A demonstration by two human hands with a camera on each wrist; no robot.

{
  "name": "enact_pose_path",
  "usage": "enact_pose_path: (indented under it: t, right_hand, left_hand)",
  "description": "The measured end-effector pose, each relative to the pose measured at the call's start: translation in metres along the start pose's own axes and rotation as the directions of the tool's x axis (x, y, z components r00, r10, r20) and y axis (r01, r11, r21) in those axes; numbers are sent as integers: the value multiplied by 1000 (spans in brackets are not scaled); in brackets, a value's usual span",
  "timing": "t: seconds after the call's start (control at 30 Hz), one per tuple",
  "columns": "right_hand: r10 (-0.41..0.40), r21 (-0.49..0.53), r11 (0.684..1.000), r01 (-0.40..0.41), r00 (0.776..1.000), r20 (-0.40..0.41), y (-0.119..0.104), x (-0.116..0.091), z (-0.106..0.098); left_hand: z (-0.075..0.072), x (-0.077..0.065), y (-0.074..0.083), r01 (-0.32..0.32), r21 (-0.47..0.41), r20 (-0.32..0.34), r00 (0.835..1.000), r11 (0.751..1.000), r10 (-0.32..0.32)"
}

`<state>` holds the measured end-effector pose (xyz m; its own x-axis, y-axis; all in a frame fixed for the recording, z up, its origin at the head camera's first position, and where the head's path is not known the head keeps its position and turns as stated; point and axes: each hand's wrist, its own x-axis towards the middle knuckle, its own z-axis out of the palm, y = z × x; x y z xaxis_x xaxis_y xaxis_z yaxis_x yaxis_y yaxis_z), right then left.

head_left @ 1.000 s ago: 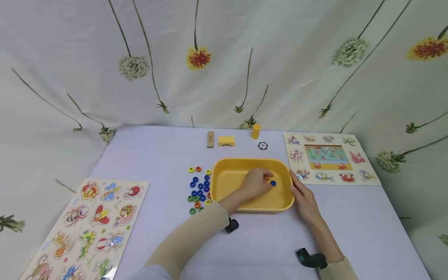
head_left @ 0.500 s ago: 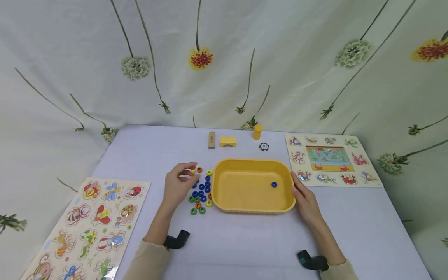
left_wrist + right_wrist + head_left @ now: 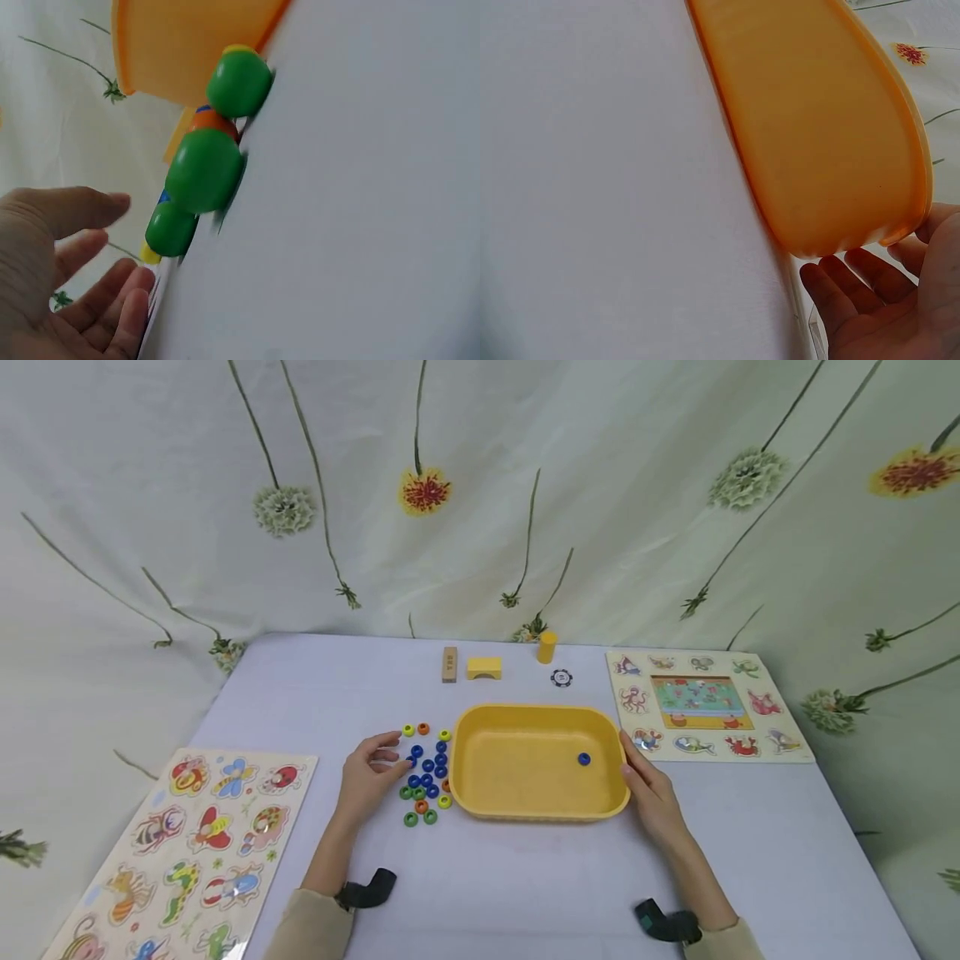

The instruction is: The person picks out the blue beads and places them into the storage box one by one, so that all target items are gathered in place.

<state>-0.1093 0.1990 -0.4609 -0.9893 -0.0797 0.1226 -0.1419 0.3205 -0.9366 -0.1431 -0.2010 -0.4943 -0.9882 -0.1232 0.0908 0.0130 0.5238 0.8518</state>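
Observation:
In the head view my left hand (image 3: 367,779) is at the left side of a loose group of coloured ring beads. Its thumb and fingers are apart, their tips right by a blue bead (image 3: 411,762). Green beads (image 3: 204,171) show large beside this hand in the left wrist view. A yellow plastic tray (image 3: 536,714) stands right of the beads, with one blue bead (image 3: 584,759) inside it. My right hand (image 3: 657,793) holds the tray's right end. In the right wrist view its thumb is at the rim, and its fingertips (image 3: 832,264) are against the outer wall.
Behind the tray stand a wooden block (image 3: 449,665), a yellow arch block (image 3: 484,668), a yellow cylinder (image 3: 547,647) and a poker chip (image 3: 561,677). An insect picture board (image 3: 202,843) lies at the left, a sea-animal board (image 3: 705,702) at the back right.
My left hand has left the inside of the tray and moved left to the beads, then slightly lower beside them. The blue bead stays in the tray. My right hand keeps its place.

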Motion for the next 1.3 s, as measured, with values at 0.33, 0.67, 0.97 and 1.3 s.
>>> enact_pose_path:
  t: [0.33, 0.67, 0.97, 1.3]
  right_hand:
    - [5, -23, 1000, -5, 1000, -2, -1, 1, 1]
    - [9, -18, 1000, -9, 1000, -8, -3, 1, 1]
    - [25, -24, 999, -25, 1000, -12, -2, -1, 0]
    - [5, 8, 1000, -5, 1000, -3, 0, 0, 0]
  left_hand:
    - [10, -4, -6, -22, 181, -51, 998, 983, 32]
    - [12, -3, -3, -26, 179, -84, 996, 983, 42]
    - [33, 8, 60, -144, -126, -32, 989, 982, 141]
    - [117, 19, 144, 5, -159, 369, 928, 987, 54]
